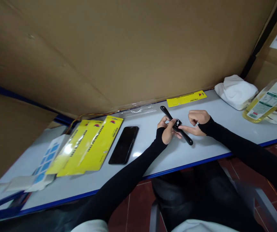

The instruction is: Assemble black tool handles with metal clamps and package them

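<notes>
Three glossy yellow card packs (pixel 90 146) lie fanned at the left of the table (pixel 201 151), a flat black phone (pixel 124 145) beside them. We see the left hand (pixel 166 131) closed around the black watch (pixel 177 123), steadying its case face-up; the rubbery strap juts out stiffly. The right hand (pixel 198 121) grips nothing, loosely curled, forefinger extended, apparently touching the case. A soft white cloth (pixel 236 91) lies further right
</notes>
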The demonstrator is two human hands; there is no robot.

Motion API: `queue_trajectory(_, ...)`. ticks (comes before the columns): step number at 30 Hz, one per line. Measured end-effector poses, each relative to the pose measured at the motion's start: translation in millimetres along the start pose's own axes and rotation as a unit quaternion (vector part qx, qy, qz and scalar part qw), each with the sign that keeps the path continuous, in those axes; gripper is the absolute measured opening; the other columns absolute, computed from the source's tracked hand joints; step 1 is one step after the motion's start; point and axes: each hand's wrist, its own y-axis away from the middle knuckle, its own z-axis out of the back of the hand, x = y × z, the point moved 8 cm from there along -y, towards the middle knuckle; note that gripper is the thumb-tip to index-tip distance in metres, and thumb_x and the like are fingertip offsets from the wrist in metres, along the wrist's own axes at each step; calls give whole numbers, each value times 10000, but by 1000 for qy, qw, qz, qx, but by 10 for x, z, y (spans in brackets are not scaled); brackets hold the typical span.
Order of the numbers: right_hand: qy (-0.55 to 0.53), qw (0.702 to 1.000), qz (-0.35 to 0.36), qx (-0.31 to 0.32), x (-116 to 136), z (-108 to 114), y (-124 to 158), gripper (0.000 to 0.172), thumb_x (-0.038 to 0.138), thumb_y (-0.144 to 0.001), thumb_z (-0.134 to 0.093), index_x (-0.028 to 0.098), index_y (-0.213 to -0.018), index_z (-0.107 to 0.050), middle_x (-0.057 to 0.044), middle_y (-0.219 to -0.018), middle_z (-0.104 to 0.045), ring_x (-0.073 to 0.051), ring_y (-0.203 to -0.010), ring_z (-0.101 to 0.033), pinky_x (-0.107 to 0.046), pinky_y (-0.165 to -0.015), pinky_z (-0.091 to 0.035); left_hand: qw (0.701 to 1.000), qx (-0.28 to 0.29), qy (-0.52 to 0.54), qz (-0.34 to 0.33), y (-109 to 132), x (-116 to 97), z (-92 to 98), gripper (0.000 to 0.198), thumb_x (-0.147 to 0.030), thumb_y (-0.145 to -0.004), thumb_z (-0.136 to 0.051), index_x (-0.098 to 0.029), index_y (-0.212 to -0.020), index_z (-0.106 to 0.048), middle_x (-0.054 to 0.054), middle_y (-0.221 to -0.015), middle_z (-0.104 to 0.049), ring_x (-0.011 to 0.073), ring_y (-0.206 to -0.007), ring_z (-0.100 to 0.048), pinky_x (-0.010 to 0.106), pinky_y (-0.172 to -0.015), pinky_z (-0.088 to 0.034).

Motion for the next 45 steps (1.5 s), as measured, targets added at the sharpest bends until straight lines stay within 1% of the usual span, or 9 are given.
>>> queue_trajectory(3,-11,1000,-14,23,43,-22,0,351,485,-870,-813,176,-973,-683,4,-855,-588,-84,-579,-407,-263,-570,-358,1000,-9,-1,-2,7,-18,20,684,-518,-635,-946,-256,-912,-379,-35,-613,-717,273,-508,-746,240,-350,-519)
queue_trajectory(7,-9,1000,-17,15,106,-48,14,463,482,-870,-822,194,-639,-543,52,-653,-449,-83,-542,-346,-272,-552,-315,999,-36,-5,-12,0,-52,77,681,-524,-628,-947,-252,-900,-385,-31,-619,-720,251,-484,-732,205,-345,-476)
queue_trajectory(12,-50,998,-35,6,103,-118,29,394,516,-856,-819,185,-1024,-688,10,-870,-614,-74,-548,-428,-250,-562,-383,998,-60,-9,-33,-21,-79,135,643,-508,-636,-948,-245,-873,-411,-49,-575,-678,194,-421,-675,159,-333,-386)
queue_trajectory(16,-57,998,-25,0,120,-153,38,393,480,-900,-784,195,-717,-585,45,-653,-508,-89,-542,-414,-256,-559,-357,997,-57,-6,-47,4,-64,113,595,-488,-663,-945,-235,-842,-437,-72,-548,-638,124,-356,-586,146,-342,-348)
queue_trajectory(20,-59,997,-46,0,89,-145,39,354,453,-837,-842,181,-990,-677,7,-854,-624,-81,-565,-456,-251,-584,-410,997,-54,-6,-47,45,-47,84,605,-513,-645,-953,-236,-856,-458,-65,-581,-660,142,-390,-622,158,-358,-375)
queue_trajectory(23,-54,998,-34,-3,133,-111,31,328,455,-880,-811,182,-807,-644,25,-752,-569,-82,-554,-435,-250,-572,-395,997,-57,-4,-48,60,-51,89,609,-515,-657,-952,-241,-855,-445,-90,-510,-599,134,-355,-584,150,-340,-327)
queue_trajectory(28,-41,999,-23,7,176,-110,28,342,459,-884,-804,182,-1050,-691,-1,-881,-620,-89,-600,-465,-249,-606,-421,998,-56,-17,-36,45,-29,106,604,-505,-667,-938,-245,-896,-443,-59,-618,-698,177,-445,-681,182,-380,-437)
queue_trajectory(41,3,999,-42,2,129,-91,36,440,521,-895,-782,185,-677,-600,25,-696,-519,-91,-556,-399,-268,-574,-357,997,-67,4,-42,13,-39,153,590,-453,-666,-948,-241,-889,-445,-65,-638,-687,220,-585,-762,252,-500,-579)
queue_trajectory(45,4,1000,-21,2,139,-100,36,355,501,-879,-792,172,-979,-701,-15,-882,-620,-100,-602,-454,-265,-602,-393,998,-63,-12,-27,9,-22,153,602,-480,-669,-938,-243,-916,-444,-44,-688,-724,233,-620,-778,235,-477,-557)
